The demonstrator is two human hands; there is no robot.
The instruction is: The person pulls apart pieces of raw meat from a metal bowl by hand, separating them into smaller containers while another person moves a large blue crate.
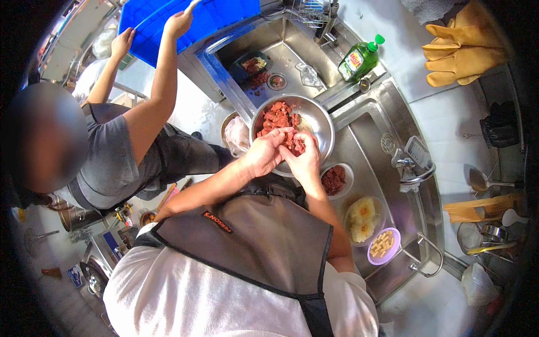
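Observation:
A large stainless steel bowl [322, 122] stands at the corner between two sinks, with chunks of raw red meat [278, 116] in it. Over its near side, my left hand [266, 152] and my right hand [304, 156] meet at the fingertips, thumbs inward, on a piece of the red meat. Right of my right hand is a round white container of darker minced meat [334, 179]. Beyond it come a clear bowl with two pale yellow-white mounds [361, 219] and a lilac bowl of short pale sticks [383, 245].
Meat scraps [257, 80] and a crumpled clear wrapper [308, 75] lie in the far sink [286, 38]. A green dish soap bottle [358, 61] stands on its rim. At the left, a co-worker in a grey shirt [105, 156] holds a blue plastic crate [219, 17]. Orange rubber gloves [463, 54] are at the upper right.

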